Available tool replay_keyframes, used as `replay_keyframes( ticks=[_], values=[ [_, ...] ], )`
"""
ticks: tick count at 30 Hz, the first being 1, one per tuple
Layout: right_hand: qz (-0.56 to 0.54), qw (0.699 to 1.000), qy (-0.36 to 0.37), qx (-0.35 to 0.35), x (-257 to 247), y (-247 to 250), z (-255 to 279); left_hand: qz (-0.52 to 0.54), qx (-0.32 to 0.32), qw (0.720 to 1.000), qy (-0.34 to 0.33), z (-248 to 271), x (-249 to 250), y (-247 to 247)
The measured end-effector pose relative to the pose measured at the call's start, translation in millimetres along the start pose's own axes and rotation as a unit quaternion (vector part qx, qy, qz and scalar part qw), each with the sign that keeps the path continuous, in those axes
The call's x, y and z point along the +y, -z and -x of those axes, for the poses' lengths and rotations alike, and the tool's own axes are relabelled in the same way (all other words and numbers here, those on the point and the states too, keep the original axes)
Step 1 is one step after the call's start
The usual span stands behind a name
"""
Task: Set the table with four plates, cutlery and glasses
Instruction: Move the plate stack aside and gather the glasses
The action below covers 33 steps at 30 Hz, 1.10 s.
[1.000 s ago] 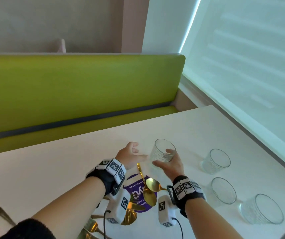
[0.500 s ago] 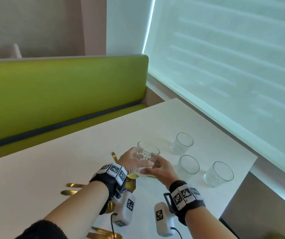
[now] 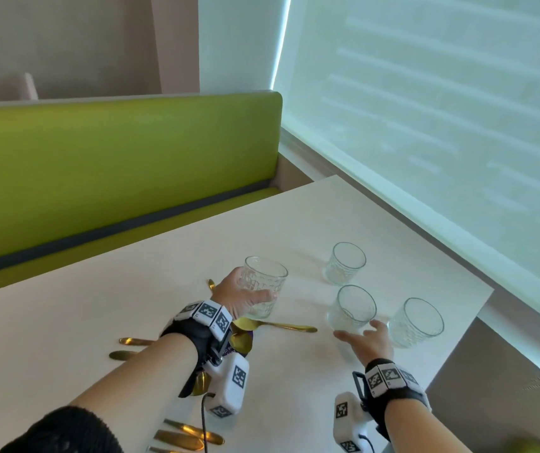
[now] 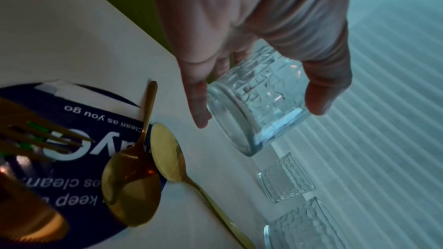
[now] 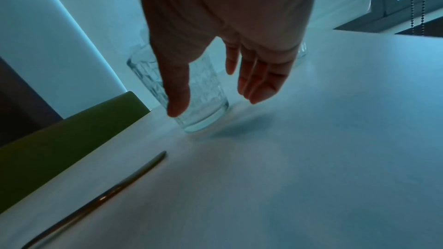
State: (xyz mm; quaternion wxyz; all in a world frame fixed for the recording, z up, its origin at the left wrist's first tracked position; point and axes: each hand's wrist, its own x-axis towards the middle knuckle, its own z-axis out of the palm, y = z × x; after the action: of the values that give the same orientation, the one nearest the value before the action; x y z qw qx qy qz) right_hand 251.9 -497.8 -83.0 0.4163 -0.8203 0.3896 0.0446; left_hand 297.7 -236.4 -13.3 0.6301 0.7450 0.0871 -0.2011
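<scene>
Glass tumbler [image 3: 263, 286] is held off the white table [image 3: 65, 322] in the left hand [image 3: 239, 297], fingers wrapped round its patterned wall, above gold spoons [image 4: 148, 160]. The right hand [image 3: 368, 340], fingers spread and holding nothing, reaches at the nearest standing tumbler [image 3: 353, 307]; a hasty reach could likely topple it against its neighbours.

At the centre of the head view the left hand [image 3: 240, 297] curls thumb and fingers round a glass [image 3: 264, 286], forearm reaching in from the lower left. At lower right the right hand [image 3: 369, 339] stretches forward, fingers [image 5: 260, 84] straight and spread, gripping nothing.
</scene>
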Motion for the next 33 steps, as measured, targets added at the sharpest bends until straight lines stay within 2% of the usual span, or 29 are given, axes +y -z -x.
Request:
replay_keyframes(
  ticks=[4,11,18,24,29,33],
  values=[
    [-0.038,0.998,0.041,0.031,-4,-10,-10,0.026,0.005,1.0,0.008,-3,-1,-2],
    [-0.057,0.995,0.061,0.053,-4,-25,-16,0.033,0.025,0.999,0.022,-10,-12,4],
    [-0.048,0.994,0.081,0.048,-18,-24,11,0.034,0.046,0.998,0.026,-1,-30,23],
    [-0.063,0.988,0.137,0.017,-39,-35,80,0.027,0.048,0.998,-0.009,54,-39,53],
    [-0.061,0.981,0.183,-0.03,-40,-58,176,0.021,0.059,0.998,-0.025,121,-68,96],
    [-0.041,0.972,0.215,-0.082,-35,-86,260,0.027,0.074,0.996,-0.029,179,-113,137]
  ],
)
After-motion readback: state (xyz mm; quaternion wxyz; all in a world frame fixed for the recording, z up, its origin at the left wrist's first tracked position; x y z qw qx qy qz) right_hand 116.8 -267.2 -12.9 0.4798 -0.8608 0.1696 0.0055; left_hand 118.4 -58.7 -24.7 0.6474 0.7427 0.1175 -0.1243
